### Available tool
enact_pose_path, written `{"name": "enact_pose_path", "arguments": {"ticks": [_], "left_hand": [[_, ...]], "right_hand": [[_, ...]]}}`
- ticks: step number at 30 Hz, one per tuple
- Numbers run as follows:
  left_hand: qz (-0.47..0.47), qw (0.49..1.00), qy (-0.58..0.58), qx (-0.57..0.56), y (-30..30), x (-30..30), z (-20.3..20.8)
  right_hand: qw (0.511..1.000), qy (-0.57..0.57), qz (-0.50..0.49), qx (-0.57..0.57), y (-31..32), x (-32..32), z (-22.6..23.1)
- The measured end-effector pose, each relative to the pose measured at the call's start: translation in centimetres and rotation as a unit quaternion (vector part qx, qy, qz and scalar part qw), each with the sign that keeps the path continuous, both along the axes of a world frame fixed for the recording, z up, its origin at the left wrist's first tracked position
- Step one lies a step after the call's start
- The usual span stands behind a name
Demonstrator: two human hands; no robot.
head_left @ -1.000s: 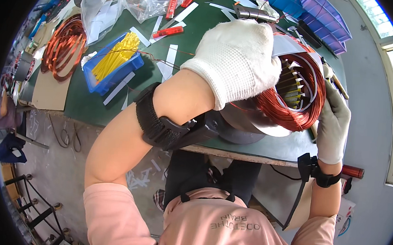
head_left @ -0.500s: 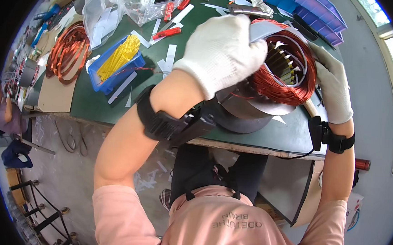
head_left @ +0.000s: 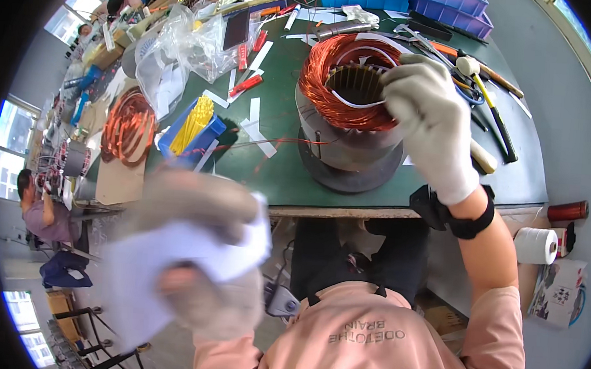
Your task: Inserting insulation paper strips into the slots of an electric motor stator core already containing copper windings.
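My left hand (head_left: 229, 307), white-gloved and smeared by motion, is closed on a white sheet (head_left: 142, 270) low on the left, off the table's front edge. My right hand (head_left: 430, 115), also gloved, is at the right rim of a red-brown copper wire winding (head_left: 323, 83). Its fingers are curled against that rim; whether they pinch anything is hidden. The winding tops a grey metal stator (head_left: 353, 147), upright on a dark round base (head_left: 347, 180). Slots with pale liners ring its open bore, and a white strip runs round the inside of the winding.
Right of the stator lie a mallet (head_left: 495, 119) and other hand tools. Blue and purple bins (head_left: 452, 3) stand behind. To the left are a blue box (head_left: 206, 137) of yellow sleeves, copper coils (head_left: 128, 128), clear bags (head_left: 174, 56) and a phone (head_left: 236, 29). Another person (head_left: 40, 214) sits far left.
My left hand has swung from the winding down and left with the sheet. My right hand has gone from the winding's outer side to its rim. The whole view has shifted.
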State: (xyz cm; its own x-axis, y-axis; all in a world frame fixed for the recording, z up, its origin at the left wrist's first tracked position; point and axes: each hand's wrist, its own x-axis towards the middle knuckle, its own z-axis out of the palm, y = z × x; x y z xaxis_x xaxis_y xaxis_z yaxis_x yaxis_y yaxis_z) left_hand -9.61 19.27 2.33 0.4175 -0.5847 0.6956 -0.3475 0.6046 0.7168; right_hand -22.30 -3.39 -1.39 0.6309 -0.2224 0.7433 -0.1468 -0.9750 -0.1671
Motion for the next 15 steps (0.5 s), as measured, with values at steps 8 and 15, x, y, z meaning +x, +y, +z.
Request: {"name": "enact_pose_path", "arguments": {"ticks": [8, 15], "left_hand": [[-0.256, 0.833, 0.459, 0.172, -3.5, -3.7, -8.1], [-0.213, 0.865, 0.391, 0.233, -5.9, -5.9, -9.0]], "right_hand": [[0.669, -0.299, -0.078, 0.676, -0.3, -6.8, -5.7], [0.695, -0.001, 0.065, 0.716, 8.5, -5.7, -4.8]]}}
